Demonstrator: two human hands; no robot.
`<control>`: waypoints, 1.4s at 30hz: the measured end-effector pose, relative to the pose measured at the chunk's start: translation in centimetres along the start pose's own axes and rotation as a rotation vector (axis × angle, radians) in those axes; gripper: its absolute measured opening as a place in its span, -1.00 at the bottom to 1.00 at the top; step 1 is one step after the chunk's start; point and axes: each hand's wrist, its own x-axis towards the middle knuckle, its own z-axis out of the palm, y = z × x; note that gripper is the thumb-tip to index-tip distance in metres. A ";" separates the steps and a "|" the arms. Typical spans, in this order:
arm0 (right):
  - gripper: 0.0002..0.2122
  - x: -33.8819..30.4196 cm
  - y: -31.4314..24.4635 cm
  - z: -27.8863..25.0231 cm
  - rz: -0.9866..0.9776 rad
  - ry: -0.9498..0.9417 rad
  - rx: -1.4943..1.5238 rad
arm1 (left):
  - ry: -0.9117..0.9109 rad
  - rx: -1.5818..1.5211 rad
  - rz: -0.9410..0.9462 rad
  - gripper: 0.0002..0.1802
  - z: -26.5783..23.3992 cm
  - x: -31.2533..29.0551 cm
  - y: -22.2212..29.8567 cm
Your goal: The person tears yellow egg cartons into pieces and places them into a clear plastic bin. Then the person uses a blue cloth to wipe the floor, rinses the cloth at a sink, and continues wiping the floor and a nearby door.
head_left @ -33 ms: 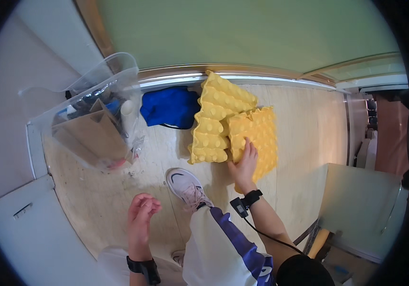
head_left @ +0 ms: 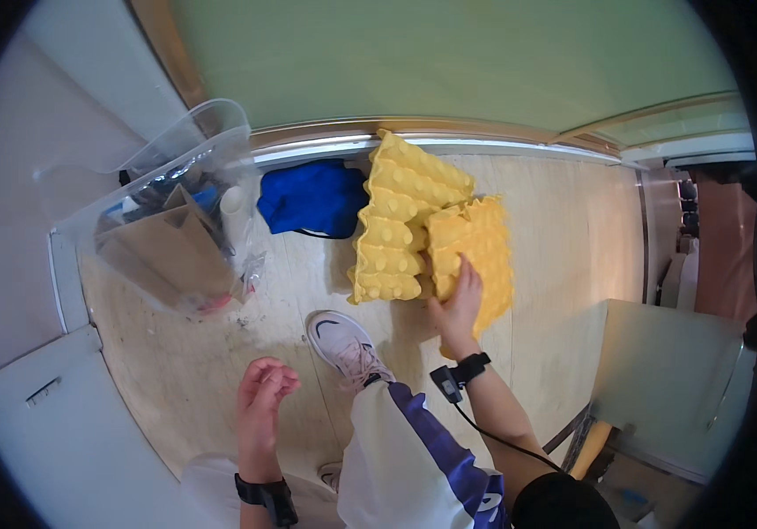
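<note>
Two bumpy yellow egg trays stand on the floor by the door track. The larger yellow egg tray (head_left: 387, 238) leans tilted at the left. Against its right side, overlapping its edge, is the smaller-looking yellow egg tray (head_left: 482, 231). My right hand (head_left: 460, 304) grips this one by its near edge, fingers over the bumpy face and thumb at the left side. Whether several trays are nested together, I cannot tell. Away from the trays, my left hand (head_left: 264, 397) hovers over the floor left of my shoe, its fingers curled in loosely around nothing.
A clear plastic bin (head_left: 154, 194) at the left holds a brown paper bag (head_left: 167, 251) and other scraps. Beside it lies a blue cloth bundle (head_left: 312, 198). My shoe (head_left: 343, 342) is near the trays. A pale cabinet (head_left: 665, 379) stands at the right, a green panel (head_left: 458, 62) behind.
The right-hand egg tray has shifted slightly to the right with my right hand on it. My left hand has stayed in place.
</note>
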 end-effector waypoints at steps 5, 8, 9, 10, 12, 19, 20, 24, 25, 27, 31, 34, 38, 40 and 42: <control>-0.40 -1.0 -0.6 -12.4 0.340 0.108 0.584 | -0.065 0.060 -0.004 -0.87 0.3 -0.6 -0.3; -0.44 -2.6 0.5 -19.3 0.282 0.298 0.939 | -0.110 0.172 -0.019 -0.84 0.6 -0.3 0.4; -0.44 -3.0 0.3 -21.0 0.316 0.349 1.091 | -0.150 0.227 -0.001 -0.80 1.5 -0.2 0.9; -0.44 -3.8 2.0 -22.0 0.362 0.318 1.136 | -0.191 0.281 0.024 -0.75 2.4 0.1 1.2; -0.44 -5.9 6.4 -23.4 0.455 0.248 1.236 | -0.273 0.368 0.087 -0.66 4.4 0.6 1.6; -0.48 -7.6 6.3 -20.5 0.570 -0.034 1.764 | -0.486 0.400 0.073 -0.42 9.6 0.3 0.5; -0.50 -6.9 6.0 -20.4 0.612 -0.105 1.768 | -0.566 0.341 0.029 -0.39 9.8 0.3 0.4; -0.52 -4.9 4.1 -20.7 0.624 -0.270 1.595 | -0.632 0.108 -0.058 -0.40 9.3 -1.5 1.3; -0.52 -3.8 3.5 -21.0 0.560 -0.299 1.512 | -0.640 0.025 -0.014 -0.41 8.8 -1.7 1.7; -0.45 -2.6 3.2 -20.8 0.275 -0.452 1.580 | -0.599 -0.036 0.061 -0.43 7.0 -1.9 2.3; -0.31 -3.5 2.3 -18.7 0.102 -0.743 2.050 | -0.431 -0.024 0.127 -0.40 3.7 -2.5 2.2; -0.32 -4.8 2.6 -15.7 0.117 -0.737 2.126 | -0.311 0.037 0.209 -0.37 3.9 -2.9 3.3; -0.39 -5.8 3.6 -11.2 0.534 -0.663 2.040 | -0.228 0.220 0.226 -0.37 4.5 -2.9 2.8; -0.41 -5.1 1.7 -10.8 0.545 -0.689 1.964 | -0.183 0.205 0.175 -0.38 4.4 -3.0 3.0; -0.40 -4.5 1.1 -11.7 0.490 -0.667 1.854 | -0.117 0.073 0.063 -0.39 5.7 -2.7 3.5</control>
